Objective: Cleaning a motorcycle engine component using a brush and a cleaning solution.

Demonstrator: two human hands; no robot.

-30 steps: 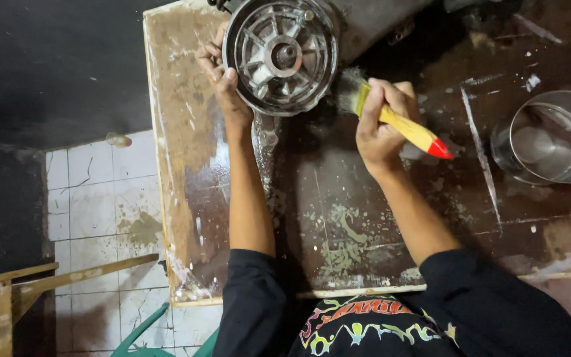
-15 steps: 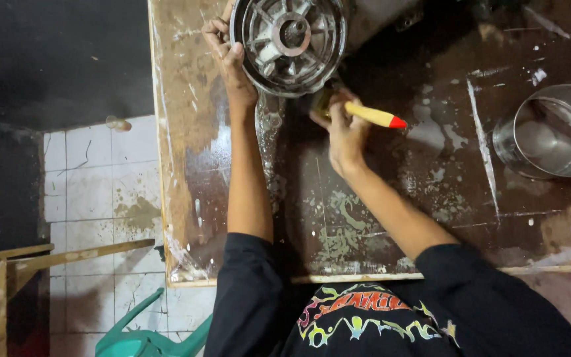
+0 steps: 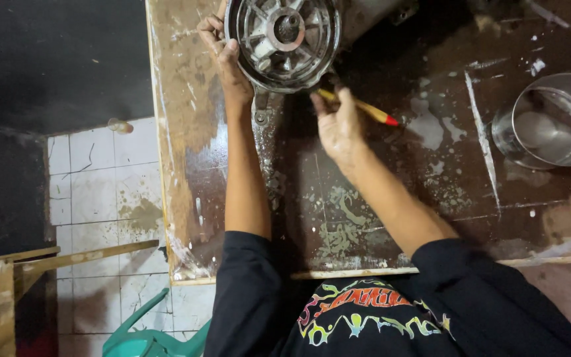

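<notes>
A round metal wheel hub (image 3: 284,39) with spokes stands on the wet brown worktable (image 3: 391,218) at the top of the head view. My left hand (image 3: 223,56) grips its left rim. My right hand (image 3: 340,125) holds a brush with a yellow handle and red tip (image 3: 365,109). The bristle end is tucked under the hub's lower edge and hidden there.
A shiny metal bowl (image 3: 553,122) with liquid sits at the right of the table. White tiled floor (image 3: 100,198) lies to the left, with a wooden plank (image 3: 67,261) and a green plastic chair (image 3: 147,337) near the table's front edge.
My right hand has moved left and up, bringing the brush from beside the hub to beneath its lower edge. The view has shifted so the hub sits nearer the top.
</notes>
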